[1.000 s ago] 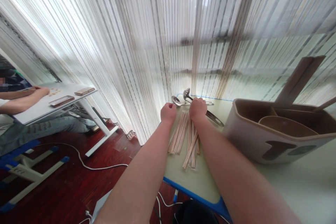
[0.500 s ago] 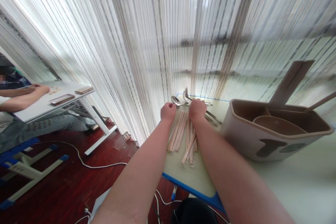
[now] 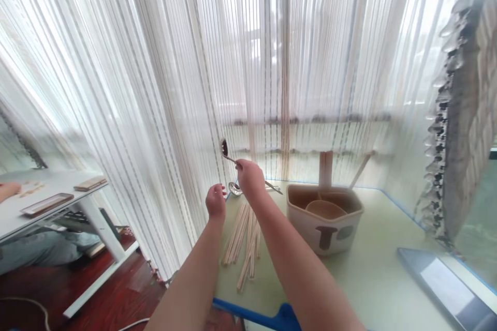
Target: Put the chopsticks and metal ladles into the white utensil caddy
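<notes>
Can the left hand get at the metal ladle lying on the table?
Probably yes: the left hand is close beside the metal ladle, and nothing visible blocks its bowl end. The right hand hides some of the handle.

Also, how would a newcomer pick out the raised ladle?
Against the striped curtain, look over the far left of the green table. There the right hand holds the ladle by its handle. It is up in the air; the other ladle sits lower, near the left hand.

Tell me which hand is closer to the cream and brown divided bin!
Right. The right hand, holding a long-handled metal spoon, is left of the bin; the left hand is farther left, beside a shiny silver ladle.
</notes>
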A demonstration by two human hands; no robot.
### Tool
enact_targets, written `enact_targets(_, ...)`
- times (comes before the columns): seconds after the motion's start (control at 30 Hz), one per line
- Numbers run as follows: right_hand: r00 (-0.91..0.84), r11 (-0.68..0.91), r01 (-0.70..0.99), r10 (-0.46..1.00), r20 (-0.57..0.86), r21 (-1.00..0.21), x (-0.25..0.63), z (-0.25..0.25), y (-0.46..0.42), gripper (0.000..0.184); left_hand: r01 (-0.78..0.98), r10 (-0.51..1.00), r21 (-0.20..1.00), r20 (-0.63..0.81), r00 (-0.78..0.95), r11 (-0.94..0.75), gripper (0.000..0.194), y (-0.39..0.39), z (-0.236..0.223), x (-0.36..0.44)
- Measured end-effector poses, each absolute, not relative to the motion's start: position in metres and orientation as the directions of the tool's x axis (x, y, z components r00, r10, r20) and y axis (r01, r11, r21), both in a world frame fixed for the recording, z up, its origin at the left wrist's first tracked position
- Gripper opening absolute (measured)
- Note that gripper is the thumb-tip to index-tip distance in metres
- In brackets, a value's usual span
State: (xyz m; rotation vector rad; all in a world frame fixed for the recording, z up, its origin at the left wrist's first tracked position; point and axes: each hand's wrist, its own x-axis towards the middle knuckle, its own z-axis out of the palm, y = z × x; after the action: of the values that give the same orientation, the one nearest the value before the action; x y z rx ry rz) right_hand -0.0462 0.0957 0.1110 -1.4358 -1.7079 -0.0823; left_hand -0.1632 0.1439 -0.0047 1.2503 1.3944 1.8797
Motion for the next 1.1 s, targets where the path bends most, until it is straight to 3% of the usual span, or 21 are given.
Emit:
enact_targets(0.13, -0.053, 0.534, 0.676, 0.723, 0.689, -0.508, -0.020, 0.146, 0.045, 0.023, -0.085, 0.736, 0.775, 0.553, -0.390, -0.627, 0.041, 0.100, 0.058, -0.143)
enact_targets(0.2, -0.137, 0.689, 0.491, 0.665, 0.734, -0.533, -0.001, 0.158, 0.021, 0.021, -0.145, 0.673, 0.670, 0.661, -0.331, -0.728, 0.041, 0.072, 0.096, -0.128)
enact_targets(0.3, -0.134, 0.797, 0.200, 0.599, 0.790, -0.570, 0.033, 0.172, -0.008, 0.022, -0.095, 0.542, 0.542, 0.778, -0.319, -0.835, 0.039, 0.035, 0.147, -0.102)
enact_targets(0.4, 0.012, 0.807, 0.131, 0.579, 0.815, -0.576, 0.071, 0.182, -0.029, 0.020, -0.012, 0.531, 0.544, 0.813, -0.237, -0.839, 0.034, 0.014, 0.170, -0.072)
enact_targets(0.53, 0.284, 0.791, 0.132, 0.547, 0.787, -0.597, 0.118, 0.176, -0.047, 0.021, 0.143, 0.635, 0.631, 0.772, -0.022, -0.763, 0.025, 0.006, 0.151, -0.024)
enact_targets(0.7, 0.520, 0.800, 0.123, 0.452, 0.725, -0.587, 0.153, 0.157, -0.061, 0.024, 0.198, 0.652, 0.622, 0.736, 0.180, -0.757, 0.027, -0.002, 0.115, 0.034)
enact_targets(0.87, 0.579, 0.774, 0.155, 0.431, 0.692, -0.613, 0.171, 0.155, -0.071, 0.027, 0.253, 0.590, 0.533, 0.742, 0.318, -0.807, 0.026, -0.015, 0.104, 0.068)
enact_targets(1.1, 0.511, 0.723, 0.109, 0.548, 0.663, -0.682, 0.184, 0.163, -0.073, 0.031, 0.504, 0.611, 0.410, 0.714, 0.341, -0.760, 0.013, -0.028, 0.099, 0.089)
